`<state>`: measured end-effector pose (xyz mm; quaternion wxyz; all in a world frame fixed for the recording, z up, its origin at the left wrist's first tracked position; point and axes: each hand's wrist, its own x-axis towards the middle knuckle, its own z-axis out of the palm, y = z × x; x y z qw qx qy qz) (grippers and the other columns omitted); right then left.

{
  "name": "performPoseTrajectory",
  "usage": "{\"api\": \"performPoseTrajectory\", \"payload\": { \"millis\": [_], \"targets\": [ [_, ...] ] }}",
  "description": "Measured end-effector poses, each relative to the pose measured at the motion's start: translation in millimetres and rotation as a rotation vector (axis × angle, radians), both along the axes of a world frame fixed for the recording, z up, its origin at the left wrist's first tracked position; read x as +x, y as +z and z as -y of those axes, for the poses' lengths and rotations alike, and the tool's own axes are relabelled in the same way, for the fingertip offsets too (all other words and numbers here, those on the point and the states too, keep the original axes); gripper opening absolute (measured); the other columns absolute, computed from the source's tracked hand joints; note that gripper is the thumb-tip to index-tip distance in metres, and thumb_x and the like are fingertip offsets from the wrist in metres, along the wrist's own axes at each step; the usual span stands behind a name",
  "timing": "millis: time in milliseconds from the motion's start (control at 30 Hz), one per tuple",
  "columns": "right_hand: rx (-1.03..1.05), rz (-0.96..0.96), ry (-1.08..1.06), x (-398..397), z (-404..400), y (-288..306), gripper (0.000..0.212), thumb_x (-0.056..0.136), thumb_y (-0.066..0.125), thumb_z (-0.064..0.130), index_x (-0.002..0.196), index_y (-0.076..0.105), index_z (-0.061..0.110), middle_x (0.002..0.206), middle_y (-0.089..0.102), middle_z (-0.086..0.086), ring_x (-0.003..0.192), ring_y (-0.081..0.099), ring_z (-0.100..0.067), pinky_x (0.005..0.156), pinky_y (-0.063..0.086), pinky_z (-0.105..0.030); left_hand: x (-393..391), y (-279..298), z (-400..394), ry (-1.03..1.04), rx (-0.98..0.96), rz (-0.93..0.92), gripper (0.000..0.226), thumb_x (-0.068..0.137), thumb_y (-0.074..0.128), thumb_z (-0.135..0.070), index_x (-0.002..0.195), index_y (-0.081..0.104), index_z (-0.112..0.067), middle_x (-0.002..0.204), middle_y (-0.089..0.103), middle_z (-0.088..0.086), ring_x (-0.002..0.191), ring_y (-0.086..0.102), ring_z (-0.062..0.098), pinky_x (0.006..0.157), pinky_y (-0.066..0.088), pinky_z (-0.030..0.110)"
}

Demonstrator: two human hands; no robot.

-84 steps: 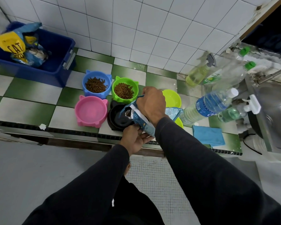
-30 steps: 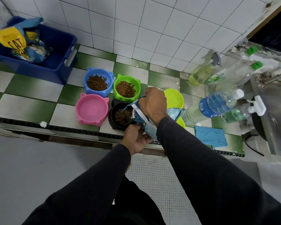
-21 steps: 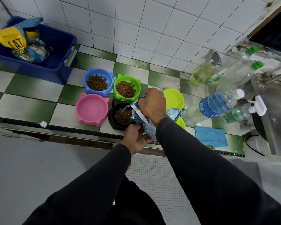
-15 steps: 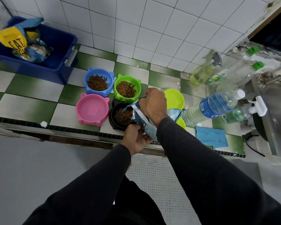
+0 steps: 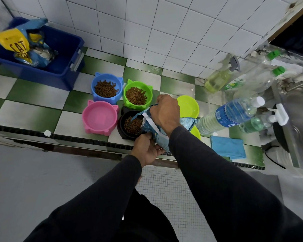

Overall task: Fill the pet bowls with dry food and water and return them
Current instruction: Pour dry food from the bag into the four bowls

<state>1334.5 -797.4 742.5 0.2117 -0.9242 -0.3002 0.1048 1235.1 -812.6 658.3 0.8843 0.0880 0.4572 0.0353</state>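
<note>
A blue food bag [image 5: 153, 131] is tipped mouth-down over the black bowl [image 5: 125, 125], which holds brown kibble. My right hand [image 5: 165, 113] grips the bag's top edge. My left hand [image 5: 144, 150] holds the bag from below, at the counter's front edge. The blue bowl [image 5: 106, 88] and the green bowl [image 5: 137, 96] behind it hold kibble. The pink bowl [image 5: 100, 117] to the left has no food in it. Two lime-green round bowls sit right of the bag, the far one [image 5: 189, 106] in full view and the near one [image 5: 196, 132] mostly hidden by it.
A blue bin [image 5: 59, 49] with a yellow-and-blue cat food bag [image 5: 21, 48] stands at the back left. Water bottles [image 5: 233, 113], a spray bottle [image 5: 217, 79] and a blue cloth [image 5: 227, 147] lie to the right. A steel sink [image 5: 297, 119] is at the far right.
The black bowl was empty 2.8 s ago and now holds kibble poured from the bag. Both hands have kept their hold on the bag and barely moved.
</note>
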Motion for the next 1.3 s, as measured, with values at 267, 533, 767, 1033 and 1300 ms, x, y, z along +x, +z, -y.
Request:
{"api": "performPoseTrajectory", "payload": {
  "millis": [267,533,767,1033,1300],
  "targets": [
    [0.036,0.021,-0.005,3,5,0,0.020,0.065,0.051,0.015,0.053,0.035,0.019,0.053,0.036,0.006,0.062,0.044,-0.034,0.059,0.034,-0.032,0,-3,0,-0.040,0.017,-0.027,0.029,0.109,0.044,-0.026,0.103,0.068,-0.010,0.088,0.079,0.012,0.081,0.075,0.029,0.074,0.058,0.049],
    [0.050,0.005,-0.028,2,7,-3,0.009,0.056,0.042,0.022,0.055,0.034,0.017,0.054,0.037,0.003,0.062,0.041,-0.034,0.059,0.030,-0.032,1,-9,-2,-0.056,0.031,-0.074,0.032,0.109,0.046,-0.035,0.107,0.068,-0.011,0.089,0.080,0.011,0.081,0.076,0.028,0.071,0.059,0.047],
    [0.023,-0.041,-0.105,9,11,-8,0.005,0.064,0.054,0.014,0.063,0.050,0.012,0.060,0.046,-0.002,0.065,0.048,-0.037,0.061,0.036,-0.032,2,-12,-4,-0.084,0.056,-0.086,0.035,0.108,0.047,-0.038,0.118,0.066,-0.011,0.094,0.080,0.013,0.095,0.073,0.033,0.073,0.057,0.049],
    [0.118,-0.110,-0.234,12,25,-8,0.030,0.054,0.043,0.021,0.070,0.063,0.006,0.065,0.059,-0.011,0.069,0.051,-0.038,0.062,0.037,-0.030,1,-11,-6,-0.114,0.119,-0.110,0.034,0.109,0.047,-0.034,0.132,0.062,-0.015,0.118,0.074,0.015,0.104,0.070,0.037,0.072,0.056,0.052],
    [0.283,-0.205,-0.427,19,41,-15,0.025,0.069,0.054,0.002,0.052,0.041,0.015,0.051,0.038,0.001,0.058,0.031,-0.023,0.054,0.028,-0.029,0,-1,-10,-0.103,0.197,-0.106,0.027,0.111,0.043,-0.030,0.134,0.058,-0.027,0.128,0.070,0.009,0.107,0.069,0.037,0.072,0.057,0.049]
  ]
}}
